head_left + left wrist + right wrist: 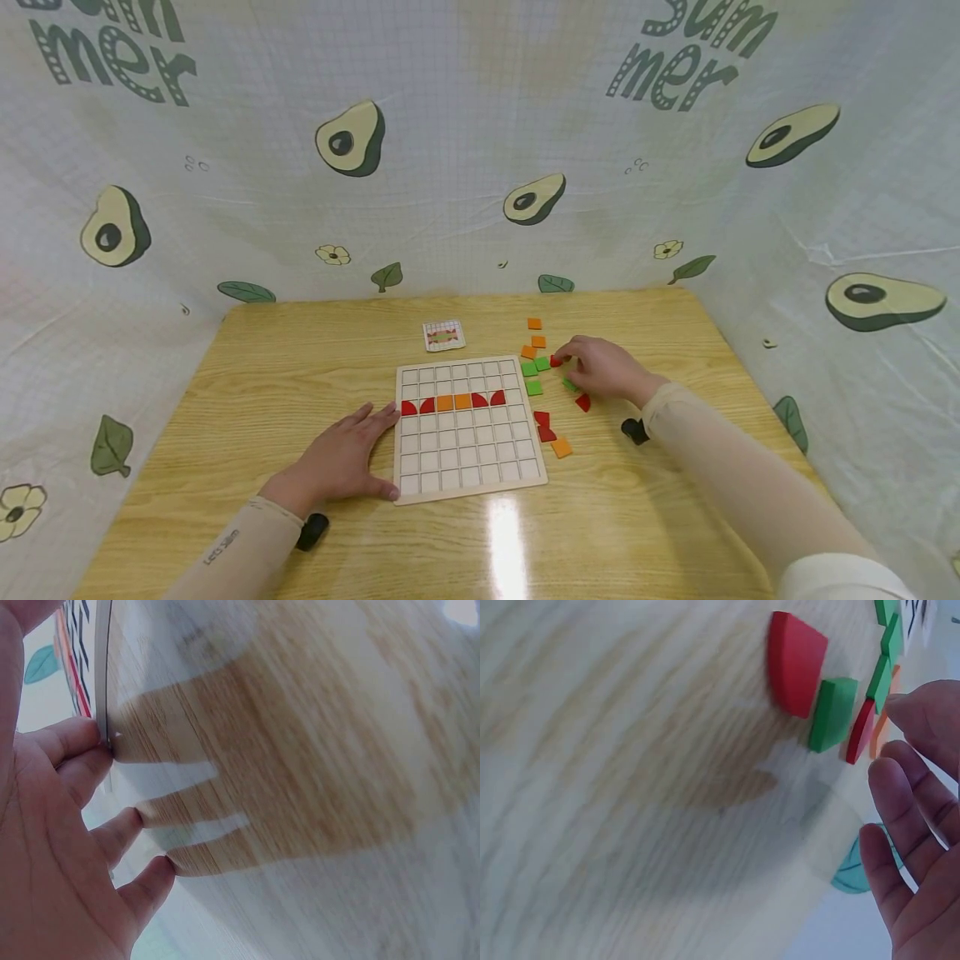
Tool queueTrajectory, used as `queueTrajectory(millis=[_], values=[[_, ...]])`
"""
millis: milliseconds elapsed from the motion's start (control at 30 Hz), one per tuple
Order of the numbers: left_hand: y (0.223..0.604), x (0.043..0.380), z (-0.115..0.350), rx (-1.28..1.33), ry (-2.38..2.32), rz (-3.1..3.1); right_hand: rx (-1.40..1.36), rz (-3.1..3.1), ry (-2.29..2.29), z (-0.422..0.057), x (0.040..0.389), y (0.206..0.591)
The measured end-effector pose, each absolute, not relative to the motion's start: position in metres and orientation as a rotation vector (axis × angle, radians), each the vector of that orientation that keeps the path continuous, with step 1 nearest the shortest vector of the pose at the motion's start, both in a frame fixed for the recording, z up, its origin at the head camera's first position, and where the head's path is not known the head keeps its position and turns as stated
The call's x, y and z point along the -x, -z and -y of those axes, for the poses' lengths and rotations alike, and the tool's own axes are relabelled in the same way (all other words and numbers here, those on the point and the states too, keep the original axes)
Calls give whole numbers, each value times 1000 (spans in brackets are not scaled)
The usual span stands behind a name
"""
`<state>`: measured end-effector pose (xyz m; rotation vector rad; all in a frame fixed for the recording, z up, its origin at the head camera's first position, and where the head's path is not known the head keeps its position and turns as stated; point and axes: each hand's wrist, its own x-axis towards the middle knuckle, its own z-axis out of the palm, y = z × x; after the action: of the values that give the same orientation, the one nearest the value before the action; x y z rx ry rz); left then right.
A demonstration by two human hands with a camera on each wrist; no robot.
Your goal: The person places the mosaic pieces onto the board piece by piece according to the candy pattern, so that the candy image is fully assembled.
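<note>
A square wooden grid board (471, 493) lies on the table. One of its rows holds red quarter-round tiles (498, 398) on both sides of two orange square tiles (453, 402). My left hand (341, 458) rests at the board's left edge, fingers spread and thumb by the near corner; the left wrist view shows fingertips against that edge. Right of the board, my right hand (600, 367) reaches over loose tiles, its fingertips at a red tile (861, 731). Whether they touch it cannot be made out. Beneath this hand lies a green tile (833, 714), with another red tile (796, 664) beside it.
A small pattern card (444, 335) lies behind the board. Loose orange (534, 323), green (533, 387) and red tiles (546, 433) are scattered along the board's right side. A printed cloth (450, 250) hangs behind the wooden table (300, 350) and along its sides.
</note>
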<state>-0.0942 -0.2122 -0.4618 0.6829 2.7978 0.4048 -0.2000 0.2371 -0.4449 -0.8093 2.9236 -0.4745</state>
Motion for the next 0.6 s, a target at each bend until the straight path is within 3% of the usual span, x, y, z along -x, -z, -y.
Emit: queueTrajectory(millis=[600], values=[[464, 96, 212, -686, -394, -2800, 849, -2946, 389, -186, 234, 447]])
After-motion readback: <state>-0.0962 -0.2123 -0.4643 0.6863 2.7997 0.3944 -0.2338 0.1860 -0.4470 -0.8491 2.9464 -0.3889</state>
